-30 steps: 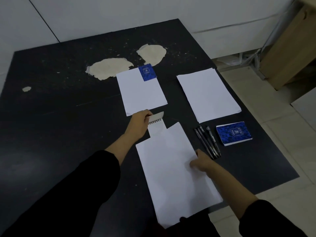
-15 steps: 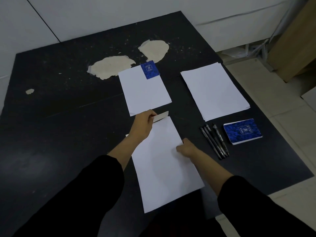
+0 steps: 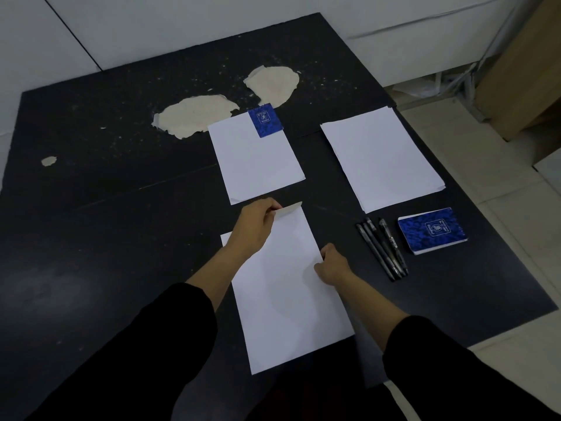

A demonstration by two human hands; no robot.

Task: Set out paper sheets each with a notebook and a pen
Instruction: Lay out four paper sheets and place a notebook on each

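A white paper sheet (image 3: pixel 285 299) lies on the black table (image 3: pixel 106 208) right in front of me. My right hand (image 3: pixel 332 265) pinches its right edge. My left hand (image 3: pixel 255 226) grips a small notebook (image 3: pixel 290 209) at the sheet's top edge; only a pale corner of the notebook shows. Beyond it lies a second sheet (image 3: pixel 258 162) with a blue notebook (image 3: pixel 265 120) on its top right corner. Three black pens (image 3: pixel 384 247) lie side by side to the right, next to more blue notebooks (image 3: pixel 432 230).
A stack of white paper (image 3: pixel 382 156) sits at the right, behind the pens. Worn pale patches (image 3: pixel 197 115) mark the far tabletop. The table's right edge (image 3: pixel 516 253) drops to a tiled floor, with a cardboard box (image 3: pixel 522 71) at the far right.
My right hand has slid the near sheet away from me and straightened it. Its top edge now reaches the notebook in my left hand, which shows less than before.
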